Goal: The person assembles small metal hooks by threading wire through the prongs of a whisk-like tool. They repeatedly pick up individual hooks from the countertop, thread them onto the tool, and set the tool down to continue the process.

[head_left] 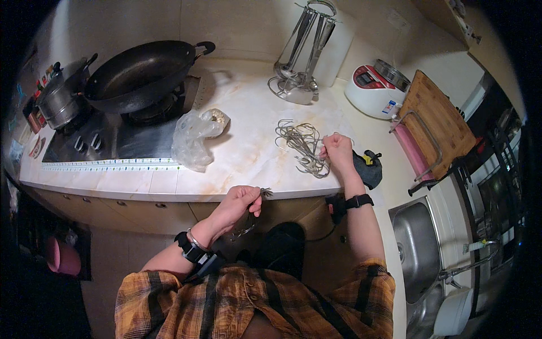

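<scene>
A tangled pile of thin metal hooks (302,144) lies on the marble-patterned counter in front of me. My right hand (337,151) is at the pile's right side, its fingers pinched together over the hooks. What those fingertips grip is too small to make out. My left hand (241,204) is closed around a small bunch of metal hooks (243,230) just off the counter's front edge. Their tips poke out above the fingers and their curved ends hang below. Just right of my right wrist sits a dark pouch-like item (368,171) with a yellow-and-black piece on top.
A crumpled clear plastic bag (193,144) lies left of the hooks, beside the stove (121,141) with a large black wok (141,76) and a steel pot (61,107). Behind stand a utensil rack (296,93) and a rice cooker (372,90). Cutting boards (437,116) and a sink (415,248) are at right.
</scene>
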A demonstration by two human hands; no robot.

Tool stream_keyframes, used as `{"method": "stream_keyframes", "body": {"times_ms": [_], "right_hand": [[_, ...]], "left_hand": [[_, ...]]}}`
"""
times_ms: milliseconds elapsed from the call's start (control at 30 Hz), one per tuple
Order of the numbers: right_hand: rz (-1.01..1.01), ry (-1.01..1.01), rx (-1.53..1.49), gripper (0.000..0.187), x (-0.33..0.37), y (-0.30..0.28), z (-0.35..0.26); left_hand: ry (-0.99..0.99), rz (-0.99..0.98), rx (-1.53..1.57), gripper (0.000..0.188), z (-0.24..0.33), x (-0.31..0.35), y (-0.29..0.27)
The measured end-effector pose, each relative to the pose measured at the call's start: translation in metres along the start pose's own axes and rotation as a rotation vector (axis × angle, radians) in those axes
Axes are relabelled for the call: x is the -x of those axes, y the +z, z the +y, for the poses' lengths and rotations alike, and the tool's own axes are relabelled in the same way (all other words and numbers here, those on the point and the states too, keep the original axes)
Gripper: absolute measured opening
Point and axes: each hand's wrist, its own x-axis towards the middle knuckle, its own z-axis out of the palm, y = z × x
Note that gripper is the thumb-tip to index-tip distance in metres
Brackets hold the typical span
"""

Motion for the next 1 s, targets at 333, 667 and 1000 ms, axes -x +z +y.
{"method": "stream_keyframes", "body": {"times_ms": [333,667,1000], "right_hand": [[-0.113,-0.101,0.165,0.019,-0.001,0.008,0.004],[0.077,-0.432,1.181,0.02,0.039,0.024,-0.048],[0.32,-0.58,0.721,0.018,0.037,0.017,-0.054]], "left_hand": [[0.001,0.001,0.004,0.038,-0.001,0.001,0.004],[0.018,0.012,-0.011,0.038,-0.001,0.001,0.005],[0.022,0.054,0.037,0.037,0.004,0.003,0.006]]}}
